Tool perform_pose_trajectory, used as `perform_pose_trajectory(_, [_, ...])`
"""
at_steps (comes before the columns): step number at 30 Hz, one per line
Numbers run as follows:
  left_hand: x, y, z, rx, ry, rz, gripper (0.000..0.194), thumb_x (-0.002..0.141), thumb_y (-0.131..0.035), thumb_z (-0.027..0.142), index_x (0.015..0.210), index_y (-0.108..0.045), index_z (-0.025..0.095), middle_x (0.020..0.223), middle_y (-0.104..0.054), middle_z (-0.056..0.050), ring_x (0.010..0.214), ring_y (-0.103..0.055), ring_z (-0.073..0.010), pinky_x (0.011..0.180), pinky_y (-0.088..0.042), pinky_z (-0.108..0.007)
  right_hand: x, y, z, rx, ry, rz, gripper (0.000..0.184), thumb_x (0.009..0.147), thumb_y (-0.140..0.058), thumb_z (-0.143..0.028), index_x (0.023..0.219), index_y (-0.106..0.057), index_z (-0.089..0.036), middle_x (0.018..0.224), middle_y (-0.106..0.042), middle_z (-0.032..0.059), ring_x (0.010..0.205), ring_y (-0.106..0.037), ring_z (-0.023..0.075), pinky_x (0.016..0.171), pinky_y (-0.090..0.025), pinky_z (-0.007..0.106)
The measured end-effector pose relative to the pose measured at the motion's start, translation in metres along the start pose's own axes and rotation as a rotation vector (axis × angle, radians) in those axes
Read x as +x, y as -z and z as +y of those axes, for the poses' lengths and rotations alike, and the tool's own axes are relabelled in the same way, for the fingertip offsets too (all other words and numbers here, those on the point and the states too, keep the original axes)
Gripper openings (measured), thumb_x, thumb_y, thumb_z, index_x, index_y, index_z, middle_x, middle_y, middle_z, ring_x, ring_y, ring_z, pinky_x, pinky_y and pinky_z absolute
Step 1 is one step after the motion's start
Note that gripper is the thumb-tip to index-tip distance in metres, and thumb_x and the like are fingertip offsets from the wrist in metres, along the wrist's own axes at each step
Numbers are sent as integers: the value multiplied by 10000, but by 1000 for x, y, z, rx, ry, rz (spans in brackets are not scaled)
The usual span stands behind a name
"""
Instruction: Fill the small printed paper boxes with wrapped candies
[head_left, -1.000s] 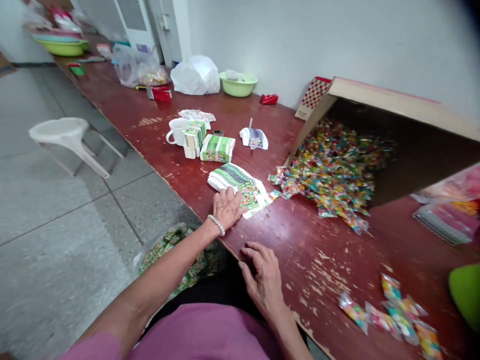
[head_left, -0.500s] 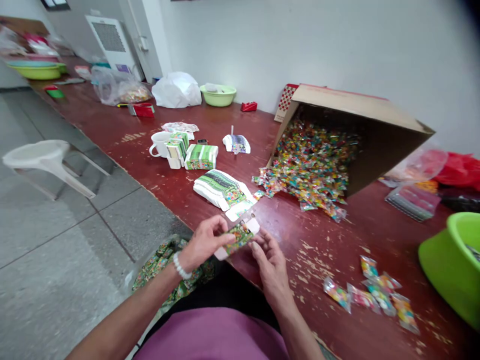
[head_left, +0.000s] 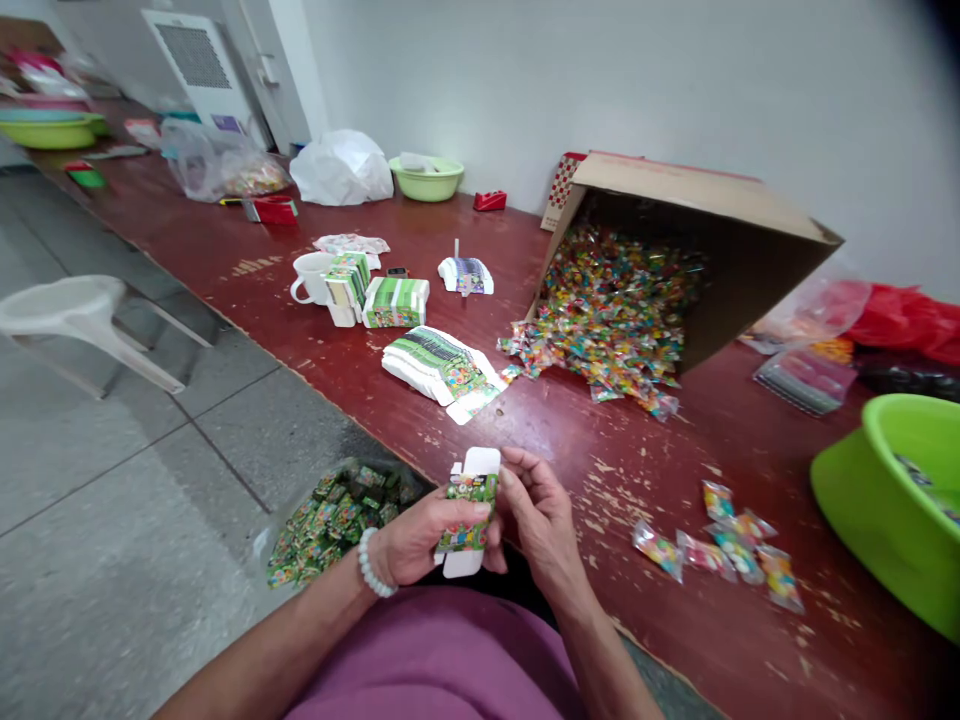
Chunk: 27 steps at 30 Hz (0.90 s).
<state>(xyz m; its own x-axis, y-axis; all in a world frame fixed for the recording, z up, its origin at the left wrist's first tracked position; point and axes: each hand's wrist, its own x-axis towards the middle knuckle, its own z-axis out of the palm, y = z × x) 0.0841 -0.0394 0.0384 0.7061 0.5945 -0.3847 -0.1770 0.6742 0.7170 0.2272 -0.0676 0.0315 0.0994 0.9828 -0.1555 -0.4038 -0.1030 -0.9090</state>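
My left hand (head_left: 416, 540) and my right hand (head_left: 536, 520) together hold a small green printed carton (head_left: 469, 510) upright above my lap, its white end flaps sticking out at top and bottom. Both hands have fingers closed around its sides. A stack of flat green cartons (head_left: 439, 362) lies on the red table (head_left: 600, 470) just beyond. Several small candy packets (head_left: 720, 545) lie to the right of my right hand.
A tipped cardboard box (head_left: 720, 250) spills coloured candy packets (head_left: 607, 330). A green basin (head_left: 892, 500) stands at the right. Below the table edge a bag of filled green cartons (head_left: 337, 510) sits on the floor. A mug (head_left: 309, 277), folded cartons (head_left: 396, 300) and a white stool (head_left: 67, 315) stand farther left.
My left hand took one flat carton from the stack and brought it to my lap. My right hand joined it, and the carton is now opened into a box shape.
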Motion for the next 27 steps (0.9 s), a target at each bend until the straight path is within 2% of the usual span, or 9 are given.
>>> perform_pose_trajectory(3, [-5, 1, 8, 107, 6, -92, 265, 729, -741, 377, 733, -716, 113, 668, -694, -79, 610, -644, -165, 618, -482, -247, -1, 3, -5, 31, 3, -6, 367, 796, -760, -413, 1068, -609, -218, 846, -660, -4, 444, -546, 62, 373, -429, 171])
perform_pose_trajectory(7, [-9, -1, 13, 76, 100, -273, 359, 663, -767, 440, 816, -726, 118, 721, -717, -98, 594, -663, -191, 551, -463, -247, 0, 10, -10, 89, -14, -63, 286, 783, -784, -364, 963, -650, -185, 681, -558, -53, 417, -411, 24, 373, -322, 136])
perform_pose_trajectory(9, [-9, -2, 11, 73, 102, -276, 358, 629, -809, 431, 799, -726, 127, 712, -716, -87, 583, -666, -190, 549, -479, -247, -1, 13, -12, 100, -28, -88, 284, 796, -771, -364, 982, -649, -188, 689, -557, -53, 409, -377, 23, 377, -305, 143])
perform_pose_trajectory(15, [-6, -3, 7, 65, 64, -239, 578, 504, -903, 526, 878, -760, 110, 786, -742, -111, 672, -701, -228, 642, -558, -300, -11, 15, -19, 96, -18, -157, 360, 839, -722, -374, 1157, -599, -256, 922, -661, 10, 464, -510, 60, 402, -392, 175])
perform_pose_trajectory(18, [-7, -5, 10, 60, 53, -231, 575, 471, -918, 540, 826, -765, 114, 786, -744, -102, 700, -709, -235, 668, -571, -313, -16, 12, -25, 97, 1, -204, 400, 824, -736, -353, 1183, -571, -293, 1004, -673, 15, 446, -541, 64, 381, -407, 188])
perform_pose_trajectory(21, [-10, -9, 14, 92, 49, -238, 528, 475, -924, 520, 777, -761, 119, 761, -739, -89, 697, -701, -226, 686, -563, -318, -19, 8, -28, 38, 63, -178, 434, 781, -774, -335, 1168, -584, -288, 975, -686, 21, 714, -666, 150, 597, -548, 258])
perform_pose_trajectory(23, [-11, -11, 16, 125, 53, -260, 535, 484, -920, 524, 799, -760, 121, 769, -739, -88, 712, -694, -221, 705, -548, -314, -21, 6, -28, -59, 121, -139, 431, 822, -727, -335, 1216, -559, -287, 955, -679, 34, 847, -666, 186, 736, -564, 316])
perform_pose_trajectory(25, [-12, -14, 18, 140, 50, -278, 566, 507, -904, 543, 864, -757, 129, 798, -738, -87, 730, -684, -213, 714, -529, -303, -25, 6, -26, -235, 277, -12, 456, 864, -665, -314, 1289, -503, -285, 1035, -645, 62, 913, -645, 204, 792, -558, 358])
perform_pose_trajectory(27, [-12, -16, 20, 138, 36, -284, 590, 559, -869, 576, 931, -745, 136, 813, -728, -79, 730, -670, -204, 724, -512, -303, -28, 8, -27, -500, 508, 159, 435, 862, -651, -265, 1274, -509, -271, 1140, -582, 95, 1014, -604, 230, 830, -545, 385])
